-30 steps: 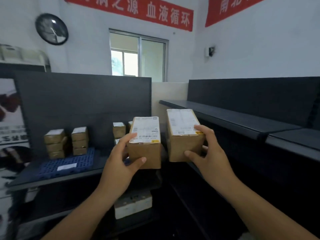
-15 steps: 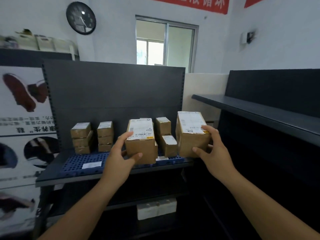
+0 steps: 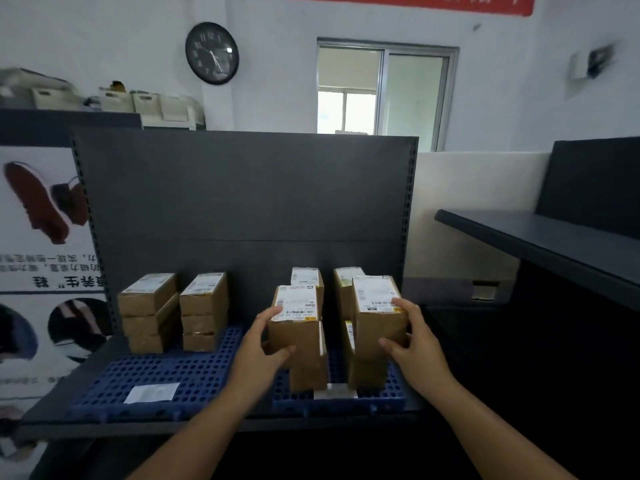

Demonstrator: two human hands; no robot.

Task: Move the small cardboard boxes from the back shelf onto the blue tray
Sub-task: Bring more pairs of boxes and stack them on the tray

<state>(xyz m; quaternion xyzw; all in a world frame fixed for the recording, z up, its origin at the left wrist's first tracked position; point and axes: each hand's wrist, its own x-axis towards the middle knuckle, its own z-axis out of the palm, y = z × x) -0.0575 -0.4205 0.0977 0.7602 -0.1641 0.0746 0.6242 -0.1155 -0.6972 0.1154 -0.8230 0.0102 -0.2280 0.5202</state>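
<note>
My left hand (image 3: 258, 355) grips a small cardboard box (image 3: 294, 327) with a white label on top. My right hand (image 3: 415, 348) grips a second labelled box (image 3: 379, 313). Both boxes hover over the right part of the blue perforated tray (image 3: 166, 375), each just above another box standing on it: one below the left-hand box (image 3: 310, 372), one below the right-hand box (image 3: 367, 374). Whether the held boxes touch them is unclear. Two more boxes (image 3: 341, 289) stand behind. Two stacks of three boxes, one (image 3: 147, 313) beside the other (image 3: 204, 311), fill the tray's back left.
The tray lies on a dark shelf with a tall dark back panel (image 3: 242, 202). A white label (image 3: 152, 393) lies on the tray's front left. Another dark shelf (image 3: 540, 240) runs along the right. A poster covers the left wall.
The view has swung left and closer to the tray shelf. Both hands have carried their boxes forward and down over the boxes on the tray's right part.
</note>
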